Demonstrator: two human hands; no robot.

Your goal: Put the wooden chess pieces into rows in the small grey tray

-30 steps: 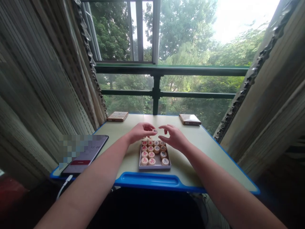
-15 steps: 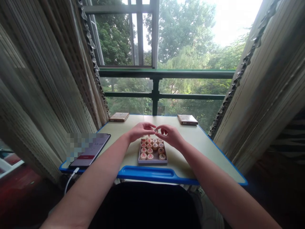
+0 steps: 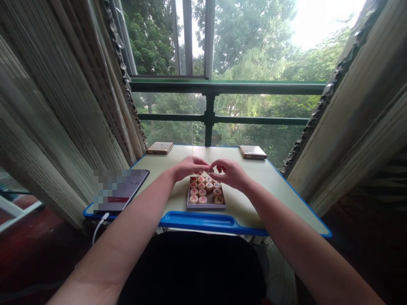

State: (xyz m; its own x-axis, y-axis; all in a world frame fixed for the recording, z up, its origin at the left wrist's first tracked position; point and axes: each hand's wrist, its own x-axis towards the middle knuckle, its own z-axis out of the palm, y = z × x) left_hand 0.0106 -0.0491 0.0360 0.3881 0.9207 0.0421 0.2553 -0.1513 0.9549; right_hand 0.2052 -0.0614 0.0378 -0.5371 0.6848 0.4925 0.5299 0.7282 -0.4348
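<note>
A shallow grey tray [image 3: 206, 206] lies in the middle of the small table [image 3: 273, 186], filled with several round wooden chess pieces [image 3: 203, 191] marked in red and black. My left hand [image 3: 187, 166] and my right hand [image 3: 229, 173] meet just above the tray's far end. Their fingertips pinch one wooden piece [image 3: 210, 170] between them. Both hands have curled, closed fingers.
A phone [image 3: 119, 195] with a white cable lies at the table's left edge. Two flat boxes [image 3: 160, 147] [image 3: 252, 151] rest at the far corners by the window rail. A blue lip [image 3: 203, 221] runs along the near edge. Bamboo blinds hang on both sides.
My right hand has closed in from open fingers onto the piece held by my left hand. The head camera has shifted, so the table sits a little higher in view.
</note>
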